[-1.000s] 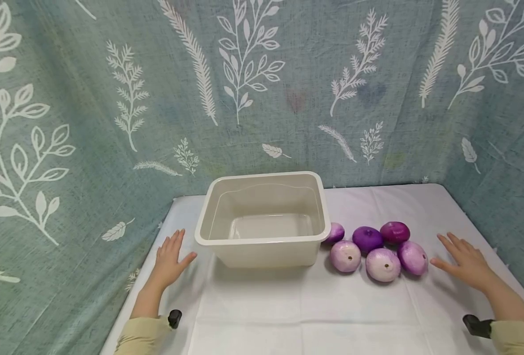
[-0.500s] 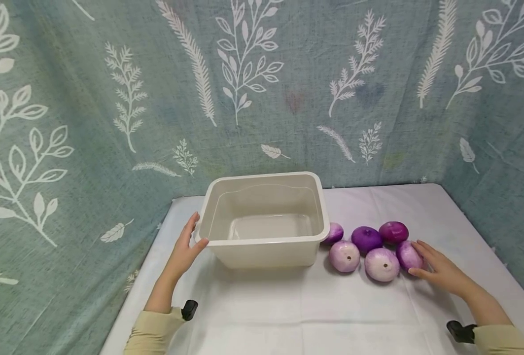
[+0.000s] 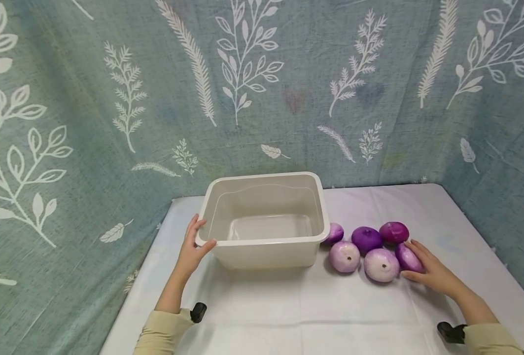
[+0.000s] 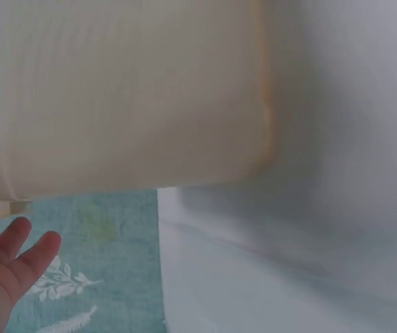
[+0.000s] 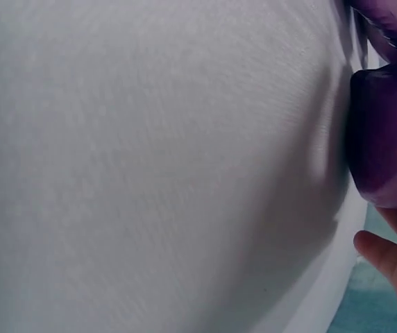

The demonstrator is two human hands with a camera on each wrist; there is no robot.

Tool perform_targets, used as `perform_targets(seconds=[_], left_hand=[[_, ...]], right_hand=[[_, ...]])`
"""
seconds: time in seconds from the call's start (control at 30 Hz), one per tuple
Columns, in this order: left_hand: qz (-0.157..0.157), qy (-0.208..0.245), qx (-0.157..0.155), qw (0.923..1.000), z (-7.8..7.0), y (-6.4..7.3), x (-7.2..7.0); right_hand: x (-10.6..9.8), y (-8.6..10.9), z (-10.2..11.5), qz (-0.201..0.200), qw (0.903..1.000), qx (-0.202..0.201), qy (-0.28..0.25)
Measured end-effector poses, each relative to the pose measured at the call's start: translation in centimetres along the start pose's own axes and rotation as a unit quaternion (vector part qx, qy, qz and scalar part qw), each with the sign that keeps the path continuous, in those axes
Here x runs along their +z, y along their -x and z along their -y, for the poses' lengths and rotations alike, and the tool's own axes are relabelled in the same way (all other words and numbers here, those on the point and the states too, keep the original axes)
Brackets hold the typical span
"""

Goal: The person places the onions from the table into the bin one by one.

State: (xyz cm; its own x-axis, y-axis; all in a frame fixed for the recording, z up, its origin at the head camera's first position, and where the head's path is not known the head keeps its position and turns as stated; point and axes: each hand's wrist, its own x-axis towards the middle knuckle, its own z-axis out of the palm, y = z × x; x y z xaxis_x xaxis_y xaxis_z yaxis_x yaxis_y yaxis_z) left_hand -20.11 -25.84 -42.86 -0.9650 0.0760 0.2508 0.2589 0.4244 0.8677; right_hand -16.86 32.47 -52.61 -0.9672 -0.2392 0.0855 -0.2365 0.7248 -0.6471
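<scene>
A beige plastic bin point(image 3: 262, 254) stands on the white-covered table, nothing inside it. My left hand point(image 3: 192, 249) grips its near left corner, some fingers over the rim and the thumb at the front. In the left wrist view, fingers point(image 4: 35, 260) of that hand stick out just beyond the bin's rim. On the right, my right hand point(image 3: 435, 271) holds the rightmost purple onion point(image 3: 408, 257), fingers behind it and thumb in front. The right wrist view has the onion point(image 5: 389, 135) at its edge, with fingers point(image 5: 382, 253) close against it.
Several other onions lie between the bin and my right hand: a pale one point(image 3: 381, 265), another pale one point(image 3: 344, 256), a dark purple one point(image 3: 366, 240), a magenta one point(image 3: 394, 232) and one partly behind the bin point(image 3: 334, 233). A green leaf-patterned cloth point(image 3: 288, 98) surrounds the table.
My left hand has moved right and forward from the table to the bin's corner. My right hand has moved left onto the rightmost onion, which has tilted slightly.
</scene>
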Motion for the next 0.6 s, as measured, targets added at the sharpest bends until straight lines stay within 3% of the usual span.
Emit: perform_targets(seconds=[0.17, 0.37, 0.47, 0.6], left_hand=[[-0.003, 0.043, 0.0, 0.9991, 0.3, 0.1, 0.1], [-0.005, 0.104, 0.008, 0.9945, 2.8, -0.2, 0.2], [-0.006, 0.131, 0.01, 0.9913, 3.3, -0.2, 0.3], [-0.004, 0.138, 0.012, 0.9903, 3.6, -0.1, 0.2]], right_hand=[[0.2, -0.2, -0.5, -0.009, 0.9994, 0.005, -0.034], [0.2, -0.1, -0.7, -0.012, 0.999, 0.006, -0.043], [0.2, -0.2, -0.8, -0.01, 0.9988, 0.01, -0.046], [0.1, -0.1, -0.8, 0.006, 0.9976, 0.035, -0.059]])
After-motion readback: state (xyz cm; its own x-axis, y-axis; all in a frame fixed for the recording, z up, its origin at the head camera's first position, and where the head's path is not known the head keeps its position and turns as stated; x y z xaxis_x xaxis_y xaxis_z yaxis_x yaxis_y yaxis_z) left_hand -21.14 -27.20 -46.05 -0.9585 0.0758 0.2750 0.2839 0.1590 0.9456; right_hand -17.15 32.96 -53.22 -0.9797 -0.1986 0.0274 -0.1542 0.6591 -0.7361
